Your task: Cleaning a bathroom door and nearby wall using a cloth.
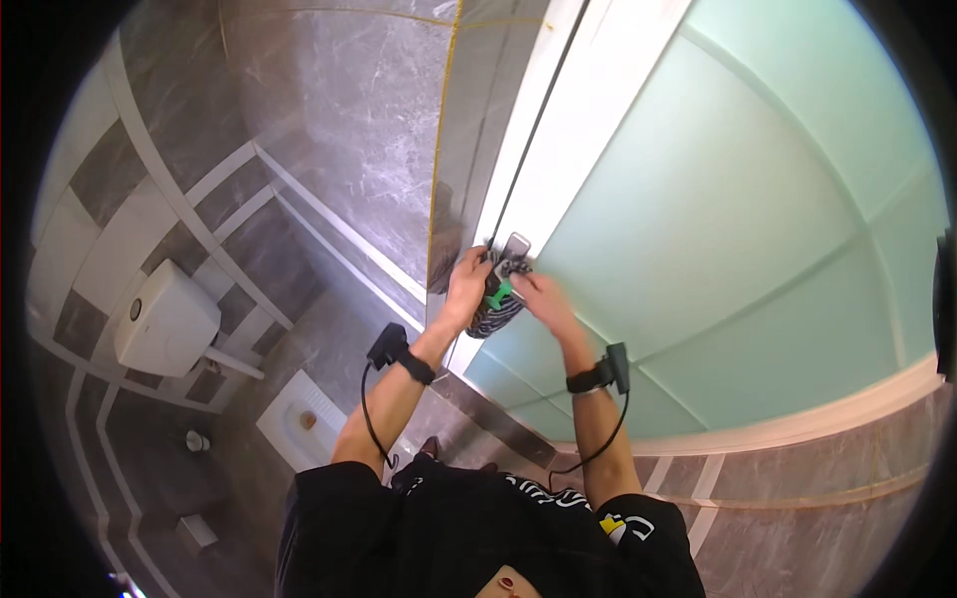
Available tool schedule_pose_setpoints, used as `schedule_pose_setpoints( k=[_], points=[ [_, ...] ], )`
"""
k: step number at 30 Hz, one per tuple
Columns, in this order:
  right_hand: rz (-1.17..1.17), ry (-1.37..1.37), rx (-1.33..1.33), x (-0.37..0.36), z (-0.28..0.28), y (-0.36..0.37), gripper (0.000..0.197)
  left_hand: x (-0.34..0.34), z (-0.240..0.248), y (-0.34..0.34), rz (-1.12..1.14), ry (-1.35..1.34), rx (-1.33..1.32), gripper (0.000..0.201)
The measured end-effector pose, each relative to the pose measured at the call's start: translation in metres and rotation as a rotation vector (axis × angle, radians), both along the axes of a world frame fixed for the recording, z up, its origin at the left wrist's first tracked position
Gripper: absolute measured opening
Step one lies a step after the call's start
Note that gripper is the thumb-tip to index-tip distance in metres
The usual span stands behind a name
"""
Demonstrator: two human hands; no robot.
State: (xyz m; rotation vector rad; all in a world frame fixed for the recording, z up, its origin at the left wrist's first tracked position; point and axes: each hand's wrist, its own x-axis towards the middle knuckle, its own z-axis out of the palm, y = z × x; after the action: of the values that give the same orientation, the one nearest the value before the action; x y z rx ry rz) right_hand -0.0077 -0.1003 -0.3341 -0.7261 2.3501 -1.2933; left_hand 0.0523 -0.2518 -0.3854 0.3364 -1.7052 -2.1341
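Handling bunched, striped fabric

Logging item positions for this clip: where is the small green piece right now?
In the head view, the small green piece is near the picture's centre, between the left hand and the right hand, against the dark striped fabric.

Small tiled washroom: glossy grey marbled wall tiles, catching a pale sheen of light, with a thin yellow line down their edge and narrow white bands lower on the walls. At left, a boxy white cistern sits against a chequered grey-and-white tile wall; near it, a white squat toilet is set into the grey floor.
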Motion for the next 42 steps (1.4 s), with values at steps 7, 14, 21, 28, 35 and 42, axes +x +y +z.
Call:
schedule_pose_setpoints(
  k=[7,14,21,28,35,42],
  points=[
    [-0.184,0.568,-0.22,0.025,0.05,0.006,0.013,0.013,0.074,0.017,0.125,0.231,-0.299,0.047],
    [-0.236,1.072,0.161,0.027,0.045,-0.031,0.012,-0.005,0.076,0.009,0.145,0.223,-0.551,0.054],
    [-0.185,1.097,0.28,0.032,0.034,-0.019,0.014,-0.003,0.058,0.002,0.357,0.274,-0.603,0.048],
    [-0.237,0.828,0.127,0.03,-0.03,0.055,0.014,0.02,0.008,-0.004,0.275,0.11,-0.579,0.047],
    [-0.442,0.073,-0.112,0.047,-0.092,0.072,0.016,0.029,-0.057,0.012,-0.041,-0.178,-0.444,0.047],
    [-0.084,-0.242,-0.235,0.061,-0.106,0.059,0.04,0.036,-0.102,0.054,-0.41,-0.103,0.057,0.05]
  ],
)
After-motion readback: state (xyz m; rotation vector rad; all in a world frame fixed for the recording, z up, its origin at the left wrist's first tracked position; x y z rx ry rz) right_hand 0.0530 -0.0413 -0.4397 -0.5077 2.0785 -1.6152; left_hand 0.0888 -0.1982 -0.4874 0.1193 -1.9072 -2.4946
